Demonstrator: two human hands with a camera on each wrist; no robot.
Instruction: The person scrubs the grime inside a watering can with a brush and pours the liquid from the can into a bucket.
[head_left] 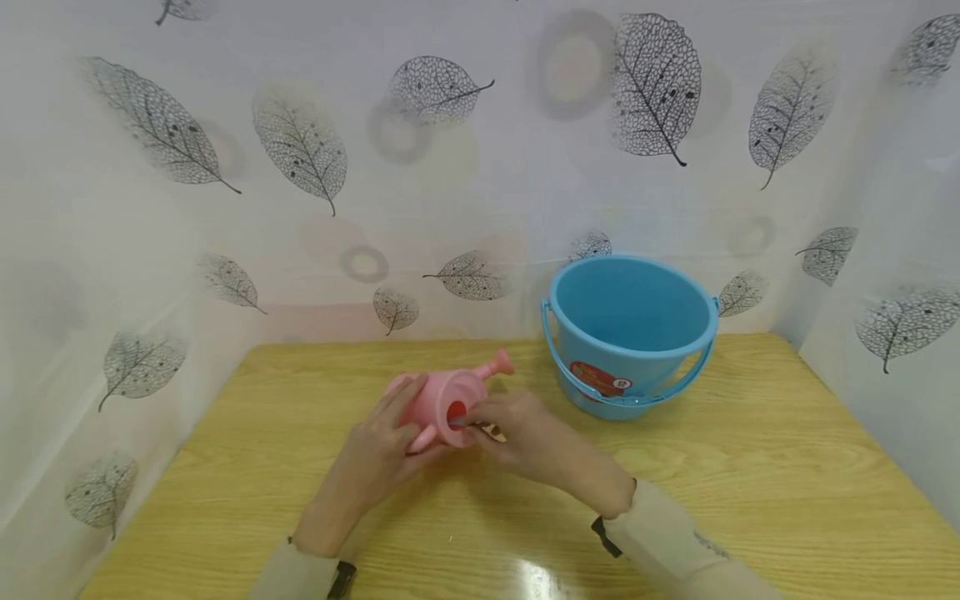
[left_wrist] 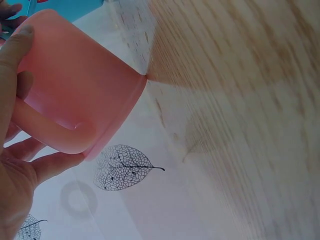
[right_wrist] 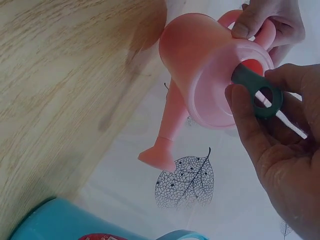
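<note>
Where two hands (head_left: 382,446) (head_left: 528,435), one watering can (head_left: 432,400)

The bare right hand (head_left: 517,433) mostly hides the green ring-ended tool (right_wrist: 251,81) from the head camera. The right wrist view crops the round blue bucket (right_wrist: 65,220), whose red label (head_left: 592,377) bears print too small to read.

Blue plastic bucket (head_left: 648,364) stands upright at right rear of wood-grain tabletop (head_left: 750,475); red label (head_left: 592,377) faces front, handle (head_left: 687,379) lowered. Leaf-print sheeting (head_left: 517,200) hangs behind.
</note>
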